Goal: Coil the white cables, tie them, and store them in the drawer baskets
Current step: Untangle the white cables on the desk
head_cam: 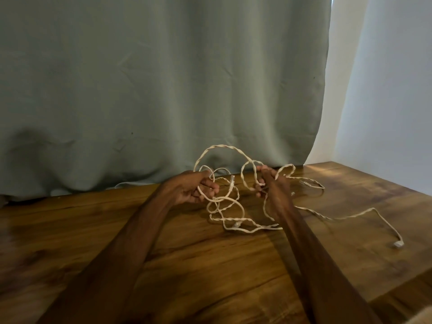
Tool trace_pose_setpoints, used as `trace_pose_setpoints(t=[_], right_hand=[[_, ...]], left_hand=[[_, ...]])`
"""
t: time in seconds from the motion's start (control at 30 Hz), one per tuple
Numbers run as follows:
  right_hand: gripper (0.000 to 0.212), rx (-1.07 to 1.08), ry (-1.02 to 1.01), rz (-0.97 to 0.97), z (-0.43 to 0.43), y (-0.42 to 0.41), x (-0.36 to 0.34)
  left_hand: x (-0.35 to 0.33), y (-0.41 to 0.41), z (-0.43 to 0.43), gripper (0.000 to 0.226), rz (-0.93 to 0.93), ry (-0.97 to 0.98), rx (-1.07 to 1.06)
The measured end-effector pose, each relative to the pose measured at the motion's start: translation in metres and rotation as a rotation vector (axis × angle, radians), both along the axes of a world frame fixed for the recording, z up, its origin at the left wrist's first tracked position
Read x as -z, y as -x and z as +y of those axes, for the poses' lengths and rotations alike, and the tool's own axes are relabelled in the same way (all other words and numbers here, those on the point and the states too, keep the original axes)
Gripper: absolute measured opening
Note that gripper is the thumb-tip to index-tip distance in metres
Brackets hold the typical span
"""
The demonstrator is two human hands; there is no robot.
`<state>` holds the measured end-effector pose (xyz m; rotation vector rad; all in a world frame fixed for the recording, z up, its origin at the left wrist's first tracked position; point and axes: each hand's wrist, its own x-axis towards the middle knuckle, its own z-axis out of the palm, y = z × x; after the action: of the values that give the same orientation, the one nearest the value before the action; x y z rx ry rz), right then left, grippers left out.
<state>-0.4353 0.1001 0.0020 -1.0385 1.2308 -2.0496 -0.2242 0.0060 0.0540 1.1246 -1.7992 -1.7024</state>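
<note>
1. Farthest from the curtain (163,78), to the right on the counter (210,265), a plug (398,244) lies at the end of one long trailing strand. A hard tug could drag it along and catch it.
2. Nearer the curtain, the white cables (233,220) sit in a twisted heap, partly on the counter and partly lifted.
3. Just short of the curtain, the left hand (194,188) curls its fingers round one loop. The right hand (268,183), close beside it, grips several strands.
4. A raised loop (224,148) arches in front of the curtain. Pulling the hands apart now would likely tighten the twists into knots.
5. A thin strand (124,184) seems to run under the curtain's hem and may snag there.
</note>
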Motion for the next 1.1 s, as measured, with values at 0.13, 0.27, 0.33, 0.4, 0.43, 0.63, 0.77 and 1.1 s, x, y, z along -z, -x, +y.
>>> trace_pose_setpoints(t=[0.13,0.27,0.33,0.4,0.43,0.63,0.77,1.1], right_hand=[[0.028,-0.152,-0.234,0.361,0.004,-0.006,0.004],[0.015,-0.210,-0.336,0.571,0.007,-0.009,0.007],[0.013,-0.203,-0.333,0.582,0.009,-0.008,0.006],[0.028,-0.189,-0.317,0.548,0.011,-0.009,0.002],[0.038,-0.188,-0.309,0.513,0.012,-0.009,0.001],[0.010,-0.390,-0.353,0.696,0.014,-0.002,0.003],[0.018,-0.348,-0.327,0.702,0.010,0.001,0.005],[0.021,0.100,-0.034,0.401,0.007,-0.005,-0.002]], left_hand=[[0.000,-0.001,-0.004,0.060,0.114,-0.058,-0.118],[0.004,-0.003,-0.008,0.063,0.139,-0.025,-0.208],[0.007,-0.002,-0.011,0.064,0.138,0.000,-0.246],[0.009,-0.002,-0.013,0.064,0.143,0.031,-0.289],[0.009,-0.002,-0.014,0.064,0.144,0.043,-0.305],[0.014,-0.002,-0.015,0.063,0.152,0.062,-0.348],[0.016,0.002,-0.015,0.062,0.114,0.155,-0.360],[0.017,0.019,0.002,0.068,-0.054,0.633,-0.206]])
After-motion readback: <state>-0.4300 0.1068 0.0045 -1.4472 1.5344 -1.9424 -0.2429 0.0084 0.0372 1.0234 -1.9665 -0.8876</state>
